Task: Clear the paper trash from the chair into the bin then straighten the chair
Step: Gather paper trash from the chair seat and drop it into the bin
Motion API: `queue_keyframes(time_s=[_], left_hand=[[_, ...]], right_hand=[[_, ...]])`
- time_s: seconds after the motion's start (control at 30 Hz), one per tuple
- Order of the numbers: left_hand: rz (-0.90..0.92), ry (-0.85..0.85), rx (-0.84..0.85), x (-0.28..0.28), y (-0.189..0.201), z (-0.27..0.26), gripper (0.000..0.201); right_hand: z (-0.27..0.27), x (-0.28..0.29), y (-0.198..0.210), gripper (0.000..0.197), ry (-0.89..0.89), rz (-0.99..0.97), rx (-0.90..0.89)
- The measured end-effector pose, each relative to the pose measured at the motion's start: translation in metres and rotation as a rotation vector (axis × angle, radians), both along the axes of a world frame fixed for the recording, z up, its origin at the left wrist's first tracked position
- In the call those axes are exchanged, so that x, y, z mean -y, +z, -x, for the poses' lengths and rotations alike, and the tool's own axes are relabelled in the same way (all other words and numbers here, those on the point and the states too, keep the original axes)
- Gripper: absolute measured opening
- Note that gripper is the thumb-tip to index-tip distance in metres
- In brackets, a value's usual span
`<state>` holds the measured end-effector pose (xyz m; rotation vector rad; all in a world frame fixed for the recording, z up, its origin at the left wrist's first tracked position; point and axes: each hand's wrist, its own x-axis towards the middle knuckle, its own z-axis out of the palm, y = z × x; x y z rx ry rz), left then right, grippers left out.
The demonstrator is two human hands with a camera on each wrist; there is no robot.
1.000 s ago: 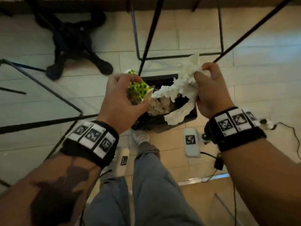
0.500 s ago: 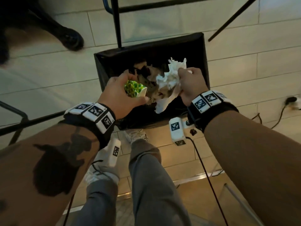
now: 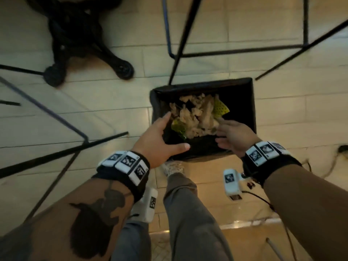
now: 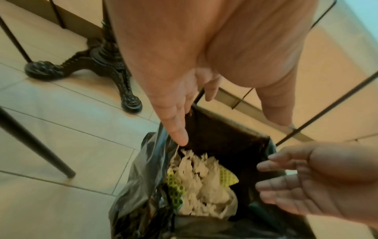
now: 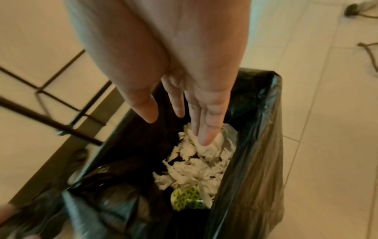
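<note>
A black bin (image 3: 250,102) lined with a black bag stands on the tiled floor below me. Inside lie crumpled white paper (image 3: 195,117) and green-dotted yellow wrappers (image 3: 220,109). The left wrist view shows the same paper (image 4: 202,186) and wrappers (image 4: 175,187) in the bin (image 4: 143,186), and so does the right wrist view: paper (image 5: 196,165), wrapper (image 5: 187,198), bin (image 5: 257,145). My left hand (image 3: 160,138) hovers open over the bin's near left side, holding nothing. My right hand (image 3: 233,136) is open over the near right side, fingers (image 5: 206,122) straight above the paper.
Thin black metal legs (image 3: 180,44) cross the floor behind and to the left of the bin. An ornate black pedestal base (image 3: 81,40) stands at the far left. My leg and shoe (image 3: 173,168) are just before the bin. A cable (image 3: 263,200) runs at the right.
Both hands have let go: the green-dotted wrapper and the white paper wad dropped into the bin, and the fingers are now spread above it.
</note>
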<state>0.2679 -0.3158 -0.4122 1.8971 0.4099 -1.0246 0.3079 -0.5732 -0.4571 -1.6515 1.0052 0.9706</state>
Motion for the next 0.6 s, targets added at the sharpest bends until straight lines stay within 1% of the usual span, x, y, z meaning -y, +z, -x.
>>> queue_keyframes(time_s=[0.03, 0.07, 0.17, 0.27, 0.33, 0.43, 0.5, 0.6], left_hand=[[0.018, 0.051, 0.015, -0.010, 0.021, 0.004, 0.111], [0.026, 0.096, 0.037, -0.021, 0.044, 0.009, 0.107], [0.033, 0.194, 0.119, -0.056, 0.115, 0.032, 0.089], [0.038, 0.261, 0.233, -0.096, 0.190, 0.064, 0.074], [0.018, 0.303, 0.325, -0.126, 0.239, 0.089, 0.067], [0.020, 0.444, 0.441, -0.173, 0.302, 0.135, 0.057], [-0.031, 0.545, 0.541, -0.200, 0.336, 0.168, 0.050], [-0.154, 0.712, 0.678, -0.232, 0.370, 0.218, 0.040]], right_hand=[[-0.002, -0.011, 0.018, 0.040, 0.041, 0.008, 0.010], [-0.004, -0.025, 0.038, 0.029, 0.092, 0.014, 0.025], [-0.011, -0.075, 0.108, 0.017, 0.317, -0.005, 0.127], [-0.016, -0.140, 0.184, 0.010, 0.525, -0.052, 0.270], [-0.016, -0.186, 0.233, 0.008, 0.664, -0.072, 0.395], [-0.009, -0.258, 0.306, 0.009, 0.851, -0.135, 0.553], [0.003, -0.305, 0.349, 0.011, 0.948, -0.200, 0.617], [0.031, -0.369, 0.400, 0.017, 1.130, -0.268, 0.700]])
